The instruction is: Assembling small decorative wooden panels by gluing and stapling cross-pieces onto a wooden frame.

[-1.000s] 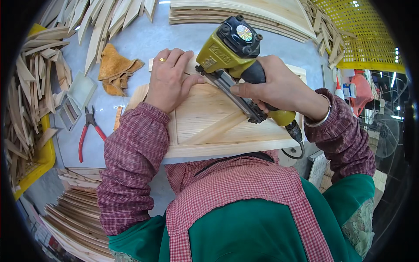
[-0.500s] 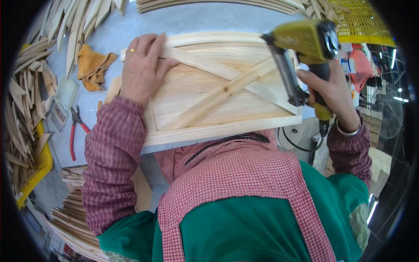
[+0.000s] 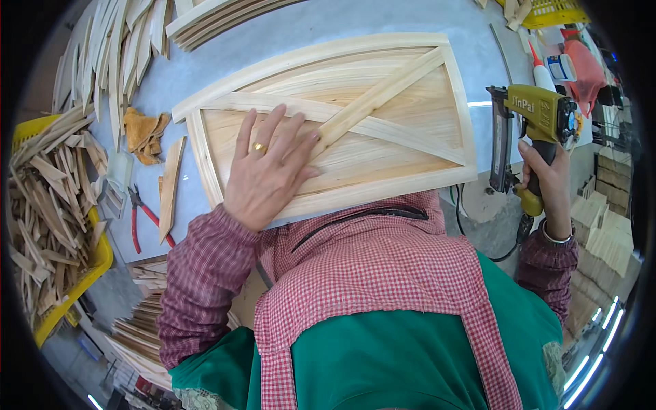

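Observation:
A pale wooden panel [image 3: 383, 186] with a frame, an arched far edge and two crossed slats [image 3: 369, 102] lies at the table's near edge, in front of my apron. My left hand [image 3: 268, 171], with a ring on one finger, rests flat over its left part, fingers stretched out and touching the wood and a slat. Off to the right, my right hand [image 3: 555, 178] is wrapped around the grip of an olive-and-black nail gun [image 3: 536, 113]. The gun is upright and apart from the panel, beyond its right end. A hose fitting hangs below the grip.
Left of the panel lie a loose wooden strip [image 3: 171, 188], red-handled pliers [image 3: 142, 215] and a brown cloth [image 3: 143, 133]. A yellow crate [image 3: 102, 260] full of wood pieces stands far left. Stacked strips [image 3: 205, 27] lie behind; a red-tipped bottle [image 3: 541, 72] is at right.
My left hand has slid from the panel's far-left corner onto its middle-left face. The nail gun has moved right, away from the panel. The panel sits slightly turned in view.

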Available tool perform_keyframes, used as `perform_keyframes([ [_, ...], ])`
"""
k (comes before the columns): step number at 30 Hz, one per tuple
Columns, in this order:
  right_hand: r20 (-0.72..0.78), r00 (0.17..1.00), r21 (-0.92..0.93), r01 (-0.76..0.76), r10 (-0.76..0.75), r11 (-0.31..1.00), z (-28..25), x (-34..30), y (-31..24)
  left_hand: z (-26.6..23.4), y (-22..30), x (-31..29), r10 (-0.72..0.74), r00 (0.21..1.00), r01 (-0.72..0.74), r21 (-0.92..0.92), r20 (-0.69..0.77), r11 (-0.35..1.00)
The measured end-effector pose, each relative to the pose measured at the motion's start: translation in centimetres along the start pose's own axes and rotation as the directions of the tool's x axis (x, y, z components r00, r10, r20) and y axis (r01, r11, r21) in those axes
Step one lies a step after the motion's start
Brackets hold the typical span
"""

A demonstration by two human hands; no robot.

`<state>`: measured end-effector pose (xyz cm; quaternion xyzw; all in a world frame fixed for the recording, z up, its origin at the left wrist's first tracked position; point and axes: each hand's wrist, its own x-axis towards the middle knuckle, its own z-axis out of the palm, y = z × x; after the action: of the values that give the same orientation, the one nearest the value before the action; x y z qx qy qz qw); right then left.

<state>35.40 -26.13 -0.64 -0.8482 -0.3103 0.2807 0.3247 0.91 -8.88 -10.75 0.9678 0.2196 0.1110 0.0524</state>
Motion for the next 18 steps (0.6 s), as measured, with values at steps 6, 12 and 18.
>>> perform_keyframes([
  [6,-0.028,0.999,0.065,-0.025,0.027,0.998,-2.0,0.4,2.6,-0.8,0.4,-2.1,-0.172,0.983,0.158,-0.184,-0.063,0.97],
  [12,-0.005,0.996,0.201,-0.087,0.09,0.976,-2.0,0.6,2.8,2.7,5.7,1.1,0.119,0.987,-0.141,-0.236,-0.108,0.961],
  [18,0.008,0.993,0.201,-0.113,0.114,0.973,-1.9,0.2,3.7,3.6,6.7,2.3,0.027,0.998,-0.034,-0.115,-0.063,0.993],
])
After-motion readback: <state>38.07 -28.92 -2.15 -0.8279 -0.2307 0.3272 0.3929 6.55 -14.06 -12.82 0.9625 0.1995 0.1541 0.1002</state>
